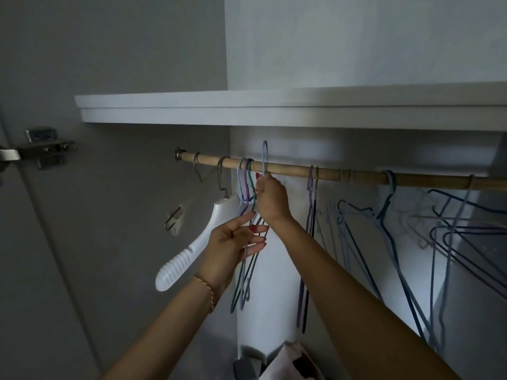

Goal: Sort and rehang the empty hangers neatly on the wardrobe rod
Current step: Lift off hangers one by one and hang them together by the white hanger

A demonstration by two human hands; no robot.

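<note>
A wooden rod [290,170] runs under a white shelf. My right hand [270,197] grips the neck of a light blue wire hanger [264,156], whose hook stands above the rod. My left hand [233,246] holds the lower wires of that hanger and of the bunch beside it. Three thin hangers, blue, purple and green [247,176], hang on the rod just left of my right hand. A white plastic hanger [192,248] hangs further left on a metal hook.
Several thin wire hangers [389,209] hang tangled along the right part of the rod, with a purple and a black one [311,204] nearer the middle. The shelf edge [247,111] is close above the rod. A door hinge [46,149] is at left.
</note>
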